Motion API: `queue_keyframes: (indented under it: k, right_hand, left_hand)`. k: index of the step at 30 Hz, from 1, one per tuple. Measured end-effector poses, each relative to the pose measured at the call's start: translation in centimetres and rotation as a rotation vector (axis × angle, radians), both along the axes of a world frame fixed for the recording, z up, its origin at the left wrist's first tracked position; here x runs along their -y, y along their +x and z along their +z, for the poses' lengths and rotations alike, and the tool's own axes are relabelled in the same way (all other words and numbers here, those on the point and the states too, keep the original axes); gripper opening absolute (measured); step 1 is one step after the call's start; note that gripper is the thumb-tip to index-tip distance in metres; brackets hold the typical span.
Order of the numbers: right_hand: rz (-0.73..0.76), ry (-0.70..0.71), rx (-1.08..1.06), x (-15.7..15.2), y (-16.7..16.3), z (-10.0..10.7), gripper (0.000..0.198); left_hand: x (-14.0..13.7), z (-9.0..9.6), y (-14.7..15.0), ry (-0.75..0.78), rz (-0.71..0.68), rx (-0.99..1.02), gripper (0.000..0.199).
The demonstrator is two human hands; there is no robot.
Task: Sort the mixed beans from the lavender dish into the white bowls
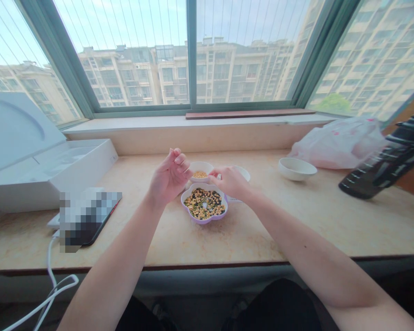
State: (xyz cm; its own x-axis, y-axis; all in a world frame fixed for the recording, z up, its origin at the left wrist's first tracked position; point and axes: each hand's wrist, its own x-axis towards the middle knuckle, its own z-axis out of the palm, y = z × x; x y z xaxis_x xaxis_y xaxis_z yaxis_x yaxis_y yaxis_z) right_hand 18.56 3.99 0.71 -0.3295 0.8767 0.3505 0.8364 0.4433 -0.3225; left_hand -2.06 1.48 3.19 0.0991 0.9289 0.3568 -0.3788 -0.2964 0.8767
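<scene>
A purple flower-shaped bowl point(204, 221) holds mixed beans point(204, 203), with yellow, black and green ones among them. Just behind it stands a small white bowl point(201, 166) with yellow beans point(200, 174) inside. My left hand point(170, 177) is raised at the left of the two bowls, palm turned up and fingers curled in; what they hold, if anything, is hidden. At the right rim of the small white bowl, the fingertips of my right hand point(232, 183) are pinched together, and anything between them is too small to name. Another white dish point(243, 172) is partly covered by that hand.
An open white box point(86, 161) and a blurred-out phone point(105, 214) with a white cable point(51, 257) lie at the left. Toward the right are a white bowl point(297, 169), a plastic bag point(338, 142) and a tilted dark bottle point(372, 170). Windows rise behind the counter point(331, 220).
</scene>
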Motion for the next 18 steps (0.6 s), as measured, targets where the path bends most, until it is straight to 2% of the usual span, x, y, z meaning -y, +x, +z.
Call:
queue_keyframes:
  k: [8, 13, 15, 18]
  right_hand:
    - [0.0, -0.012, -0.021, 0.2, 0.1, 0.3, 0.022]
    - [0.008, -0.021, -0.023, 0.2, 0.1, 0.3, 0.022]
    - [0.013, -0.029, -0.028, 0.2, 0.1, 0.3, 0.022]
    - [0.019, -0.031, -0.032, 0.1, 0.1, 0.2, 0.022]
  left_hand:
    - [0.0, 0.2, 0.1, -0.008, 0.036, 0.034, 0.035]
    - [-0.1, -0.2, 0.4, 0.034, 0.03, -0.006, 0.025]
    - [-0.2, -0.6, 0.6, 0.11, 0.152, -0.132, 0.024]
    - [-0.2, -1.3, 0.8, 0.288, 0.399, -0.539, 0.015]
